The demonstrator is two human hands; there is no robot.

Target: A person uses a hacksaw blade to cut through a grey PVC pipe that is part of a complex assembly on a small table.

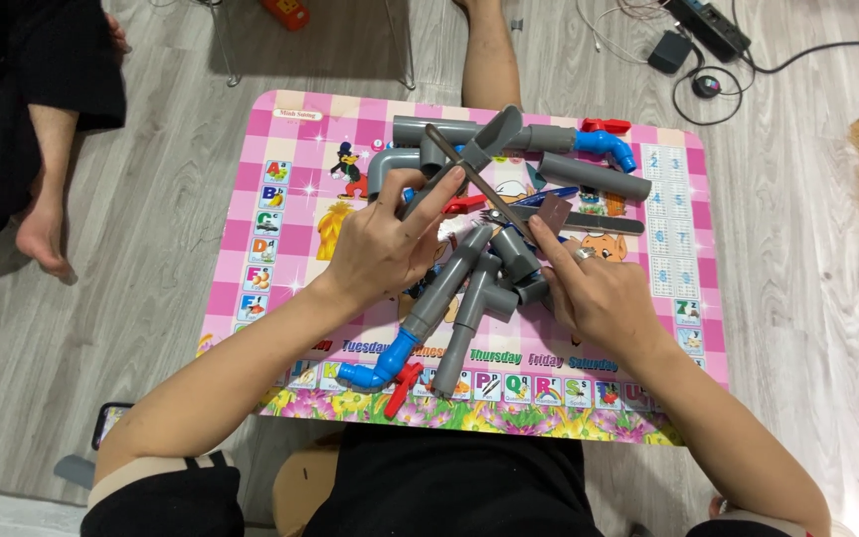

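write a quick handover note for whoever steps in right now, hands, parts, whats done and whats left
Left hand: fingers pressing down on a grey pipe piece on top of the pile, steadying it.
Right hand: gripping the handle of a thin saw blade, which lies diagonally across that pipe.
Parts: heap of grey pipes and fittings in the middle of the pink table; a blue elbow with a red valve handle at the near edge, another blue elbow at the far edge.
Done: some pipes are already joined into runs.
Left: whether the cut has started cannot be told; many pieces lie loose.
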